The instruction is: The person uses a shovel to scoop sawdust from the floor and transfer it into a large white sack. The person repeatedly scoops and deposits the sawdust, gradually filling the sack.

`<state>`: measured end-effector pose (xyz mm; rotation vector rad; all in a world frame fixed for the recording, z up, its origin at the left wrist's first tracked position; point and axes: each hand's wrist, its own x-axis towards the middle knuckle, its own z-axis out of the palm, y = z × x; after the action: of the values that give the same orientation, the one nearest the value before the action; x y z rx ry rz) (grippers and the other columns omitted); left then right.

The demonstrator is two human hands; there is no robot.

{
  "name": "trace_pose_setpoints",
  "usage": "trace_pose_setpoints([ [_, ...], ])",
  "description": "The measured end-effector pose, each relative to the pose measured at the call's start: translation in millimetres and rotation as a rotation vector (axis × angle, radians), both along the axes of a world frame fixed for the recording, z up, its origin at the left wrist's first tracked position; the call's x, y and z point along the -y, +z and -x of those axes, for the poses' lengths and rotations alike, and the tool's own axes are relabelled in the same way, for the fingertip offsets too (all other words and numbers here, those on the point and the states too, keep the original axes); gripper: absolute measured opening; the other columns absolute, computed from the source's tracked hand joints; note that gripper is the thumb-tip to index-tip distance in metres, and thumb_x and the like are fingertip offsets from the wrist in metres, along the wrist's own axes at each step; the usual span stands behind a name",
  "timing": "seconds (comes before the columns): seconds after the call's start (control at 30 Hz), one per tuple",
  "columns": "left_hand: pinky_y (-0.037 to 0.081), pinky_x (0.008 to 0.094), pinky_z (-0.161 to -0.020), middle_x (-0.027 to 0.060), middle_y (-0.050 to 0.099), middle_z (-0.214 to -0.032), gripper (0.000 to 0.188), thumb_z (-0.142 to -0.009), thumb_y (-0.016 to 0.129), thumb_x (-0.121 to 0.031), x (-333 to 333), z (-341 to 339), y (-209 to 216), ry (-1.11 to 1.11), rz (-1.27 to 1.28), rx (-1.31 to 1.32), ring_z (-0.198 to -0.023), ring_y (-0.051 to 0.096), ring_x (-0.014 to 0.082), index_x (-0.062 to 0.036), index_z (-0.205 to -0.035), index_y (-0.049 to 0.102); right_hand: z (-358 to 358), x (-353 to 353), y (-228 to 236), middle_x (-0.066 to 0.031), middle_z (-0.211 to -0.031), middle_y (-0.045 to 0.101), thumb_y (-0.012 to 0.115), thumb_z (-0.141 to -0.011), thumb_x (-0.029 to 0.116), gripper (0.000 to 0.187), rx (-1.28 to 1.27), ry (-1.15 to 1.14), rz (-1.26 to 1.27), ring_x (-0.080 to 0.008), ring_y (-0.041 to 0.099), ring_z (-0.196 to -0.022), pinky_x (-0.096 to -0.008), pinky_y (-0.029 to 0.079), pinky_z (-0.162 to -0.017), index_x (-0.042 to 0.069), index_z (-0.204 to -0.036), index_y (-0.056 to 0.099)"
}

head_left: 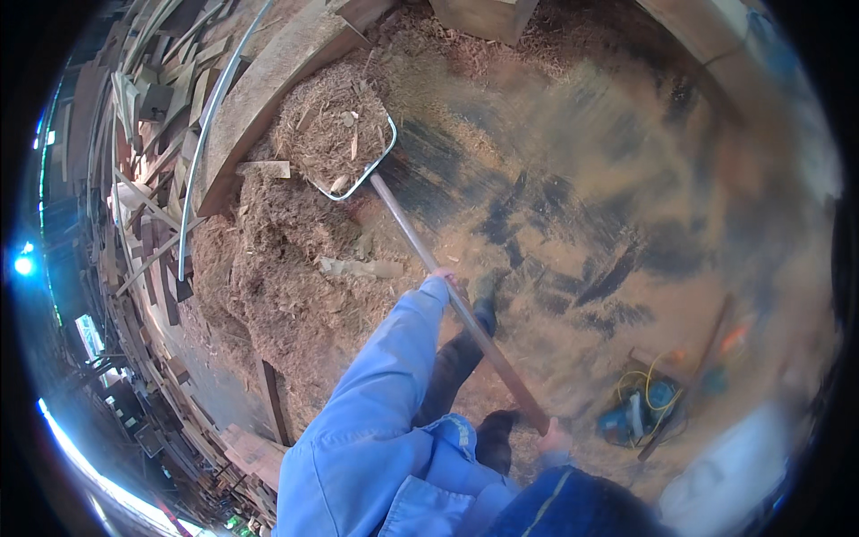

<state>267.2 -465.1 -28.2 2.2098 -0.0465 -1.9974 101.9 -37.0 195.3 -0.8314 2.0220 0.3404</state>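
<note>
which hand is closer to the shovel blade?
Left. The left hand grips the handle partway up, nearer the shovel blade loaded with wood shavings. The right hand holds the handle's far end, farthest from the blade.

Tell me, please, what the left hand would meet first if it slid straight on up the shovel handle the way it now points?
Probably the shovel blade, heaped with sawdust and wood chips; the left hand points up the handle, and the shaft between looks free, though depth is unclear.
</note>
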Motion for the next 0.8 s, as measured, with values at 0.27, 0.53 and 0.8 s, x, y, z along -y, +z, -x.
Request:
trace_pose_setpoints([
  [0.27,0.046,0.042,-0.048,0.0071,0.049,-0.055,0.014,-0.074,0.057,-0.015,-47,6,31,0.003,0.066,-0.195,-0.047,0.051,0.0257,-0.0069,-0.065,0.049,25,-52,47,-0.0128,-0.073,0.057,0.074,-0.055,0.034,0.045,-0.083,-0.027,0.064,-0.0324,0.059,-0.064,-0.0444,0.048,-0.057,0.011,-0.084,0.047],
  [0.53,0.045,0.0398,-0.048,0.0063,0.046,-0.052,0.013,-0.071,0.058,-0.013,-154,17,134,-0.096,-0.021,-0.079,-0.047,0.05,0.0233,-0.0087,-0.064,0.048,-9,-174,131,-0.0125,-0.084,0.057,0.071,-0.058,0.023,0.041,-0.167,-0.14,0.12,-0.0325,0.058,-0.075,-0.0457,0.046,-0.062,0.011,-0.09,0.048],
  [0.8,0.048,0.0423,-0.058,0.007,0.05,-0.058,0.017,-0.076,0.053,-0.017,-282,-29,188,-0.398,0.046,-0.43,-0.057,0.053,0.0258,-0.0087,-0.063,0.045,-100,-316,228,-0.0145,-0.084,0.06,0.063,-0.06,0.015,0.042,-0.25,-0.253,0.094,-0.0331,0.057,-0.084,-0.0431,0.045,-0.072,0.01,-0.1,0.05],
])
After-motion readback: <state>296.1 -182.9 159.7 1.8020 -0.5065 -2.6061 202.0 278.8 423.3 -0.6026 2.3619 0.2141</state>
